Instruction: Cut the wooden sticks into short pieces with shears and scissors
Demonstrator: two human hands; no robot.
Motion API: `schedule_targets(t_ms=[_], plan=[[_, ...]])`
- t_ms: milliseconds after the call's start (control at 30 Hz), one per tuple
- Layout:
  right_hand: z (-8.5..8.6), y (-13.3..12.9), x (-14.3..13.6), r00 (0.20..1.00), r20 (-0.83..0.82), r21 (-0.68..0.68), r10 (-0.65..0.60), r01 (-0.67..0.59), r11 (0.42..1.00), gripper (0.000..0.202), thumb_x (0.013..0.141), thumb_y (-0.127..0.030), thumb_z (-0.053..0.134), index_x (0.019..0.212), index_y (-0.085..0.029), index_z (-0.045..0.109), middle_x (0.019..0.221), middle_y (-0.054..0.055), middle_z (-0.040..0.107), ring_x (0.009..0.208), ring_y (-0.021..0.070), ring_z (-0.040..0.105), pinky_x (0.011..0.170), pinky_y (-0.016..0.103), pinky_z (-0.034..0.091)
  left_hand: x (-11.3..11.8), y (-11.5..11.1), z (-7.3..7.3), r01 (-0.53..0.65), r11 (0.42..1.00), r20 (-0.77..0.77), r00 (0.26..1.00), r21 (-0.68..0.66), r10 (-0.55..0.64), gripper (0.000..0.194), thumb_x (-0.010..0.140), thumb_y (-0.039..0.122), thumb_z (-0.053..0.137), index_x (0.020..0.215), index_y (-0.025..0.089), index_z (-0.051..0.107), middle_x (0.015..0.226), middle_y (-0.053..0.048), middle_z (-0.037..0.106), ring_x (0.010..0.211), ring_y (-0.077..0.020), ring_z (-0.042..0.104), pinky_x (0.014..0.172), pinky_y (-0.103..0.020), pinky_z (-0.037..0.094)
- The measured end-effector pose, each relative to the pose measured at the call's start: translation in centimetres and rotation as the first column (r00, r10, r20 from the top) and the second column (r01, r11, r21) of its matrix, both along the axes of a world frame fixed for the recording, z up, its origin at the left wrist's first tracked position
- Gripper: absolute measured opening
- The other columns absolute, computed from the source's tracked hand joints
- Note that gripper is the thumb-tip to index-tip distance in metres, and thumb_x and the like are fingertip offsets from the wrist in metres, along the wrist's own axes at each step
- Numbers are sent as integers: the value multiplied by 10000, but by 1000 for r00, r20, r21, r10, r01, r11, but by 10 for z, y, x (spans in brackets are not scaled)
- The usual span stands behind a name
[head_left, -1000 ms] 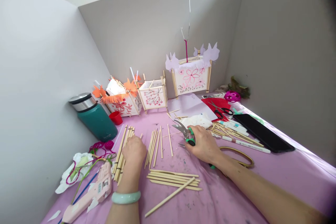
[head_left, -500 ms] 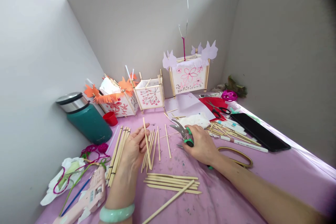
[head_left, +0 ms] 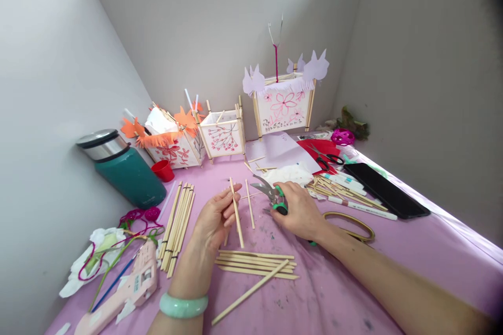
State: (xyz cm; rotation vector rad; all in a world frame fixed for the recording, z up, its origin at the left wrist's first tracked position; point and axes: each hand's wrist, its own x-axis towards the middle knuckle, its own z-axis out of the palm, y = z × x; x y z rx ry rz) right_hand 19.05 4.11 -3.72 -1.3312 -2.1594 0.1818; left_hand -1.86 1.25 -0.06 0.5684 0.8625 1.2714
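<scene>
My left hand (head_left: 215, 214), with a pale green bangle on the wrist, pinches a thin wooden stick (head_left: 237, 214) upright between thumb and fingers. To its right, my right hand (head_left: 302, 210) is wrapped round green-handled pruning shears (head_left: 280, 200), their blades parted and pointing left toward the stick without touching it. A single short stick (head_left: 250, 204) lies on the cloth between the hands. Nearer to me is a row of sticks (head_left: 255, 263), with one longer stick (head_left: 251, 291) slanting over their right end. Banded stick bundles (head_left: 178, 227) lie left of my left hand.
Three decorated paper lanterns (head_left: 223, 138) stand at the back. On the left are a teal bottle (head_left: 131, 178), a red cup (head_left: 163, 170) and a pink glue gun (head_left: 135, 288). A black phone (head_left: 387, 191), scissors (head_left: 326, 156), markers and loose sticks lie right.
My left hand has moved right with its stick, closer to the shears, and now covers most of the loose sticks behind it. My right hand still holds the shears open. The view has shifted slightly.
</scene>
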Motion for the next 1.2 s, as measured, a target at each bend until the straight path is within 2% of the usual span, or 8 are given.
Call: schedule_targets(t_ms=[133,367,633,833,1033,1200], plan=[[0,0,0,1000,5,-5,1,-1,1000,462,719,-330,648,1137,-170,530,1032,98,583,983,268,509,864,370,382,0,0,-2,7,1000,27,1000,-20,-6,292,772,43,610,1063,53,631,634,31,513,361,5,236,297,-113,216],[-1,0,0,1000,11,-9,7,-7,1000,455,725,-326,638,1138,-168,530,1040,97,584,992,265,508,871,376,378,3,1,-4,27,999,-6,1000,28,-27,276,803,149,630,1066,66,619,646,28,506,379,-5,240,300,-117,182],[0,0,0,1000,-6,-9,10,-10,1000,458,715,-308,633,1140,-169,535,1037,96,588,990,265,512,870,374,380,7,-2,-4,75,995,-140,988,69,-65,396,725,196,730,1088,104,599,631,32,544,381,-1,232,331,-125,153],[1,-1,-1,999,-22,-5,42,-42,999,503,704,-298,636,1178,-174,521,1093,99,584,1014,261,508,884,371,383,13,-4,-8,174,979,-187,971,111,-151,254,727,278,729,887,137,593,659,8,599,374,-3,249,330,-136,146],[5,-6,-1,996,-36,7,86,-86,996,487,685,-269,617,1156,-176,537,1085,98,574,1005,265,497,874,378,382,17,-5,-9,277,955,-240,939,103,-246,222,794,304,658,926,130,620,625,15,582,355,0,199,325,-141,124],[6,-7,-2,996,-27,-9,89,-89,996,485,665,-245,598,1142,-181,542,1075,95,574,996,260,498,865,376,382,20,-7,-9,287,953,-276,928,99,-251,228,804,320,638,944,142,622,609,26,561,359,-3,160,333,-149,101]])
